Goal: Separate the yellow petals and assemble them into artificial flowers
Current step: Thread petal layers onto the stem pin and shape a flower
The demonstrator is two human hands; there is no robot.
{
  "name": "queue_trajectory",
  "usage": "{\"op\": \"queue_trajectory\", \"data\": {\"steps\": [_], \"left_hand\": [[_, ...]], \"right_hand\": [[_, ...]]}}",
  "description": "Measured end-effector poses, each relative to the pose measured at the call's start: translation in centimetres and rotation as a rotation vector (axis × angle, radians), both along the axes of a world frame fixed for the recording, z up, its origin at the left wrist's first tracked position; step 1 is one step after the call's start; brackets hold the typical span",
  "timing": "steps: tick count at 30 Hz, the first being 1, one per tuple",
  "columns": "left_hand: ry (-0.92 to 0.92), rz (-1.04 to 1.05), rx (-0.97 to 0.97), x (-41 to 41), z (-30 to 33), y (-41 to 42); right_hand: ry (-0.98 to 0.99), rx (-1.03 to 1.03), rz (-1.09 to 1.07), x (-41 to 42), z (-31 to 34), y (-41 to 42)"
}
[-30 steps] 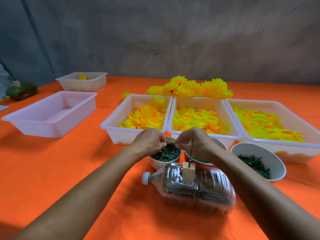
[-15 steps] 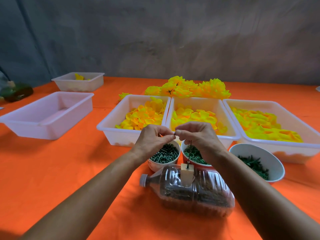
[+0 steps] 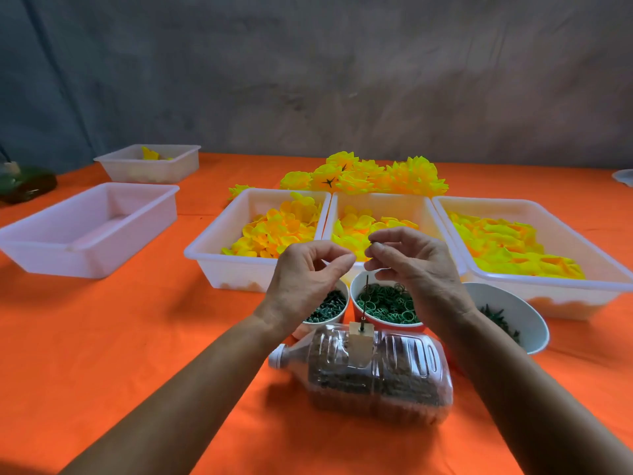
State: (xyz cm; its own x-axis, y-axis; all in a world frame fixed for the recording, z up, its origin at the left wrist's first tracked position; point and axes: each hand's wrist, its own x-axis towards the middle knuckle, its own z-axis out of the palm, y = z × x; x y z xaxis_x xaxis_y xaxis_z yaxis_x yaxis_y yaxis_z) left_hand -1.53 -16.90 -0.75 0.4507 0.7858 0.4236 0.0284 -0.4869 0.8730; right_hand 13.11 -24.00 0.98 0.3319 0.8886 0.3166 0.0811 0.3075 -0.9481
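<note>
Over our orange tabletop (image 3: 102, 337), our right hand (image 3: 407, 265) pinches a small green piece above the upright spike (image 3: 365, 299), ready for threading, while our left hand (image 3: 305, 279) holds its fingers curled, seemingly empty.

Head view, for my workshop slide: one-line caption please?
Both hands raised over cups of green parts, with trays of yellow petals behind.

The table (image 3: 102, 337) wears a smooth, matt orange cloth; the trays (image 3: 212, 248) are milky, translucent plastic with a soft sheen; the bottle (image 3: 394, 378) lying on its side is clear, ribbed, glossy plastic with a white cap; the petals (image 3: 284, 228) look like thin yellow fabric; the wall (image 3: 308, 80) behind is rough, matt grey.
</note>
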Motion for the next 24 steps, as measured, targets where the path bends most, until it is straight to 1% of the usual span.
{"op": "queue_trajectory", "data": {"steps": [2,4,6,10,14,24], "left_hand": [[-0.124,-0.066,-0.048,-0.4,0.2,-1.0],[-0.180,-0.123,-0.061,-0.8,0.1,-2.0],[-0.178,-0.126,-0.056,-0.9,-0.4,-2.8],[-0.174,-0.050,-0.056,-0.4,-1.0,-3.8],[-0.205,-0.031,-0.041,-0.1,-0.9,-4.5],[-0.295,-0.025,-0.111,0.0,-0.8,-5.0]], "right_hand": [[-0.004,0.017,0.035,0.1,0.1,-0.9],[-0.013,0.027,0.041,0.0,0.0,-1.7],[-0.006,0.031,0.036,-0.1,0.0,-2.3],[0.022,0.044,0.031,-0.4,-0.2,-3.1],[-0.013,0.058,0.062,-0.4,-0.2,-3.6],[-0.105,0.074,0.161,-0.8,0.7,-4.1]]}}
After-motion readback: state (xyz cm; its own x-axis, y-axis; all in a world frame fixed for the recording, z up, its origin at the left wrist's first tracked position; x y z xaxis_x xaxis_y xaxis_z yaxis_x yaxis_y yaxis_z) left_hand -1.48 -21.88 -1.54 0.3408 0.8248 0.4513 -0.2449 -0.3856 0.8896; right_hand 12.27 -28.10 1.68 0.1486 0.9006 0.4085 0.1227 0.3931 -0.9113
